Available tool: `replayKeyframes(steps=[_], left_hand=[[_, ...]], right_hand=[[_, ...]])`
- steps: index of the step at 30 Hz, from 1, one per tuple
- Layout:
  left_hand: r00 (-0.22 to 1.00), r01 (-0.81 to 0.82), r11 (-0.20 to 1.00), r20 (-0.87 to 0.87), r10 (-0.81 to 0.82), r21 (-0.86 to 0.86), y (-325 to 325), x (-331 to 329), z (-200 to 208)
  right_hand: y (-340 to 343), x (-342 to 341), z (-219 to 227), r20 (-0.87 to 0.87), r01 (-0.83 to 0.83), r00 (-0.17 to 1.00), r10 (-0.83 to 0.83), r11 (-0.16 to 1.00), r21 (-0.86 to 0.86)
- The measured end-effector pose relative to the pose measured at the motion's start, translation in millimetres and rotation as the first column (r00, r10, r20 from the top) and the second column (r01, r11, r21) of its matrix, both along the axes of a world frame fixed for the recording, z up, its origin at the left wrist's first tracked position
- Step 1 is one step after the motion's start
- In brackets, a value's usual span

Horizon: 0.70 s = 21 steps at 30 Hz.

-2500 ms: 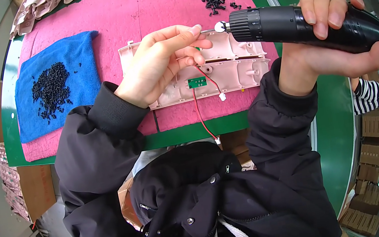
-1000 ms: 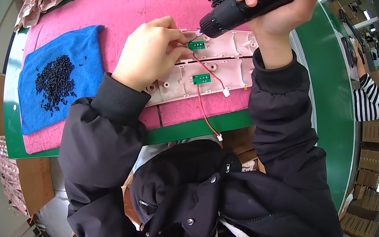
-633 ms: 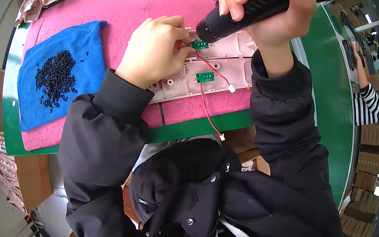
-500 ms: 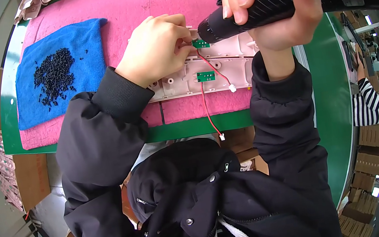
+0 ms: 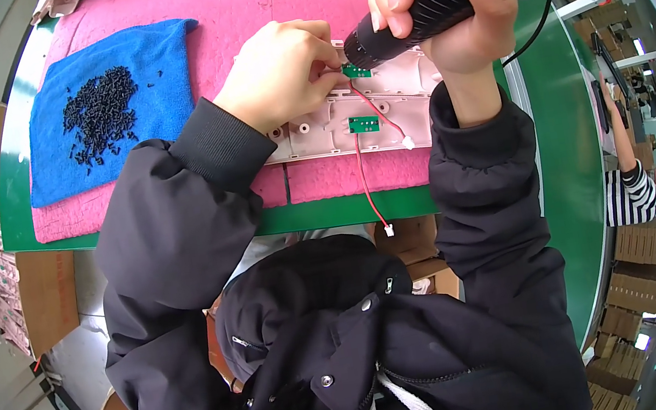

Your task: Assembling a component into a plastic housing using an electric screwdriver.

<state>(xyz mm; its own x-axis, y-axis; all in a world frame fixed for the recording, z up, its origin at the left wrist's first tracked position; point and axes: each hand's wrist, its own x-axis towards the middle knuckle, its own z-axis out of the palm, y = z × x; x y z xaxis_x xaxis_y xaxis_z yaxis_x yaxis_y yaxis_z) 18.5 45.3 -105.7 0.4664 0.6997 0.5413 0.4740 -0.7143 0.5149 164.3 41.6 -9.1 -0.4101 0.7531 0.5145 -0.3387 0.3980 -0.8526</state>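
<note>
My right hand (image 5: 476,31) grips a black electric screwdriver (image 5: 433,4), its narrow end pointing down at a small green circuit board (image 5: 359,71). That board lies in the farther of two pale pink plastic shells (image 5: 406,75). My left hand (image 5: 281,71) has thumb and fingers pinched together at the board's left edge; whatever they hold is hidden. Nearer to me, a second pale pink shell (image 5: 318,143) carries another green circuit board (image 5: 363,124). Each board has a thin red-and-black lead with a white plug; the nearer lead (image 5: 365,186) hangs past the table edge.
A blue cloth (image 5: 169,76) with a pile of small black screws (image 5: 100,112) lies left on the pink foam mat (image 5: 227,2). The mat covers part of a green table (image 5: 321,217). Cardboard boxes (image 5: 50,292) stand left. At far right is a person in a striped shirt (image 5: 634,195).
The screwdriver's end has come closer to the farther board. My left hand keeps its pinch there. The whole view has shifted slightly. At far right, the other person's arm has moved.
</note>
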Motion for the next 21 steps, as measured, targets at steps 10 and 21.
replayKeyframes(steps=[10,21], left_hand=[[0.985,0.080,0.983,0.165,-0.052,-0.166,-5.6,-1.2,20.1],[0.853,0.259,0.872,0.522,-0.006,-0.414,-3.1,13.6,18.5]], right_hand=[[14.3,31.7,-2.0,-0.221,0.038,0.975,0.003,0.982,0.183],[15.3,55.0,12.5,-0.378,0.159,0.921,-0.094,0.977,0.144]])
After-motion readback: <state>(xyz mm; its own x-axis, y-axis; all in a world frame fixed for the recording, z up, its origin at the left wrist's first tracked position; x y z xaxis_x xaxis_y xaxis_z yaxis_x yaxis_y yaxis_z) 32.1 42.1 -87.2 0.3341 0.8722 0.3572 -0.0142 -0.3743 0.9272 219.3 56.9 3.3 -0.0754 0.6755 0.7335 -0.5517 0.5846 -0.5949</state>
